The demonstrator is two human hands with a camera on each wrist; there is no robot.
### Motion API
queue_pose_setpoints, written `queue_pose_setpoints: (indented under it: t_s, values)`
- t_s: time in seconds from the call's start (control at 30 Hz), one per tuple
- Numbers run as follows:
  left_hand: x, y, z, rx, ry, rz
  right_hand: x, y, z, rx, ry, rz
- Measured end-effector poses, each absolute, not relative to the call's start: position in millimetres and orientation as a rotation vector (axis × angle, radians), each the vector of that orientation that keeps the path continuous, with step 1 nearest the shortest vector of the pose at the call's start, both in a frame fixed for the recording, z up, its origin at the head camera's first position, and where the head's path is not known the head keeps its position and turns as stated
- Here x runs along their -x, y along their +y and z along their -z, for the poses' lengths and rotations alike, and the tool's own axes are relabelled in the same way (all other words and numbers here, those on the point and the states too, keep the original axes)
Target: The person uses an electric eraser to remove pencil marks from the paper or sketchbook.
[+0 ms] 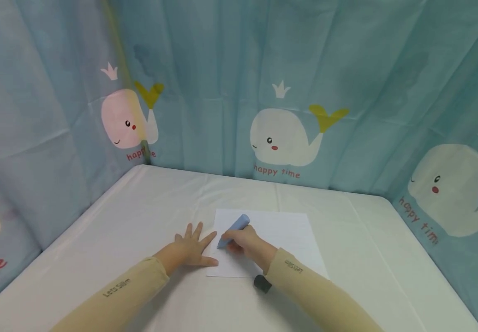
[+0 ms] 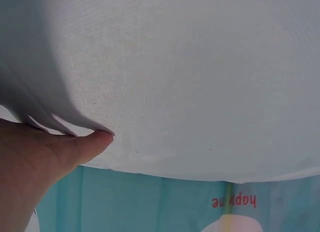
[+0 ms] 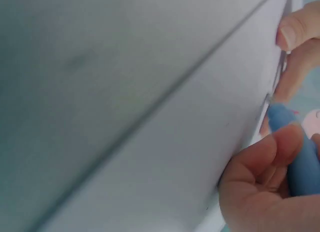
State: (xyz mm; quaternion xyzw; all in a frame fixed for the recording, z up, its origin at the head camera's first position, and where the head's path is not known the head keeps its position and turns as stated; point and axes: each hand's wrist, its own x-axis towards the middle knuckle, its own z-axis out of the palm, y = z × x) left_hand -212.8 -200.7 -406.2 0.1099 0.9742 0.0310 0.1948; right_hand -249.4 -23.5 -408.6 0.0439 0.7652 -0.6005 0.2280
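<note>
A thick blue marker [image 1: 239, 224] is held in my right hand [image 1: 245, 240], its tip at the left part of a white sheet of paper [image 1: 280, 230]. In the right wrist view the fingers wrap the blue barrel [image 3: 302, 169], and the uncapped tip meets the paper. My left hand [image 1: 191, 249] lies spread at the paper's left edge, with thumb and index finger over the sheet and the other fingers on the tablecloth. A dark cap [image 1: 262, 283] rests just below the paper's near edge, beside the right sleeve.
A white cloth covers the table [image 1: 172, 193]. Blue curtains [image 1: 206, 83] printed with whales stand along its back and sides. Both forearms, in beige sleeves [image 1: 127, 295], reach in from the near edge.
</note>
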Motion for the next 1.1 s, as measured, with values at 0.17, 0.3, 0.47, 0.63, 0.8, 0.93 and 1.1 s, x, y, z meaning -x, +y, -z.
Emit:
queue_pose_setpoints:
  t_s: [0.17,0.3,0.47,0.63,0.8,0.93,1.1]
  values:
    - [210.9,-202.0,403.5,-0.291,2.727,-0.122,247.6,-26.4,405.3,-0.113,2.096,1.639]
    - [210.7,-201.8,402.4,-0.283,2.725,-0.113,247.3,-26.7,404.1,-0.105,2.076,1.65]
    - [211.9,-201.6,403.4,-0.295,2.731,-0.113,248.7,-26.0,406.3,-0.089,2.089,1.638]
    - [212.8,-201.9,406.3,-0.291,2.726,-0.105,247.8,-26.1,406.9,-0.091,2.079,1.661]
    - [210.9,-202.5,408.5,-0.294,2.716,-0.097,244.7,-26.7,407.8,-0.136,2.106,1.658]
    - [209.5,-201.8,407.3,-0.295,2.725,-0.098,242.3,-29.3,406.8,-0.171,2.157,1.647]
    - [211.8,-202.3,406.3,-0.285,2.724,-0.096,243.4,-32.2,405.9,-0.187,2.156,1.674]
